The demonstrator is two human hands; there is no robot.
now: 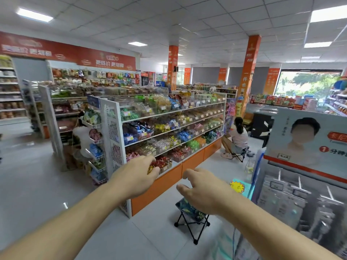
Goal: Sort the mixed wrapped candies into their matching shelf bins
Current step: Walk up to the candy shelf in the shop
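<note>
Clearly the left side of the frame is aisle floor and further shelving, and the first thing that matters is the left hand, reaching out at centre frame with its arm running up from the lower left corner. Its fingers curl down and forward, and a scrap of yellow-and-red wrapper shows at the fingertips, so it seems to be holding a candy, though the hand overlaps the bins behind and I cannot be sure. The wrapped candies fill clear-fronted bins along the tiered shelf unit, which runs from centre toward the upper right. By the look of them they are light, small and crinkly, with slick film that slides easily; a pinch across the body or on a twisted end should hold one, and squeezing hard risks little. Further right, the right hand hovers apart from the shelf, thumb and fingers loosely curled and spread, holding nothing. Below it stands a folding stool. At the right edge a printed display stand fills the frame.
</note>
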